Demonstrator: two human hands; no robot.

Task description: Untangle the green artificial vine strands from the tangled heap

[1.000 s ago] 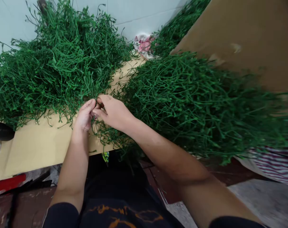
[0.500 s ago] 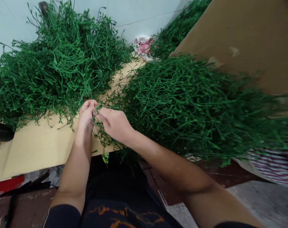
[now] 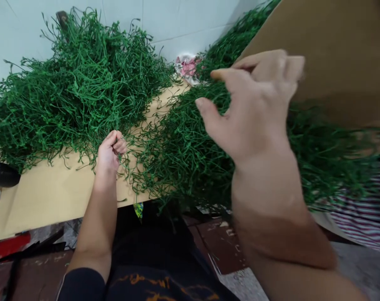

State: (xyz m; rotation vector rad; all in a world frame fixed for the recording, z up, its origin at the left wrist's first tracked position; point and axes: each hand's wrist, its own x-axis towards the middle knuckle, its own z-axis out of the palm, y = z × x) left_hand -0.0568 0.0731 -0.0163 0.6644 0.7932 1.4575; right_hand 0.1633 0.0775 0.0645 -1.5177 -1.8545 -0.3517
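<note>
My left hand (image 3: 112,148) is closed in a pinch at the front edge of the left heap of thin green stems (image 3: 92,83), which carry small bud-like tips. A little green shows at its fingertips, though most of what it grips is hidden by the fingers. Raised above the right heap of green stems (image 3: 190,146), my right hand (image 3: 255,100) has its thumb and fingers apart and nothing in it. It looks slightly blurred and covers part of that heap. Loose stems lie on the cardboard (image 3: 58,188) between the two heaps.
A large cardboard sheet (image 3: 340,62) leans at the right, with more green stems (image 3: 240,37) behind it. A pink-and-white cloth (image 3: 188,67) lies by the tiled wall (image 3: 177,16). A black object (image 3: 3,173) sits at the left edge, and striped fabric (image 3: 362,217) hangs at the right.
My right hand has left my left hand, moved up and to the right, and opened. My left hand stays closed in nearly the same place.
</note>
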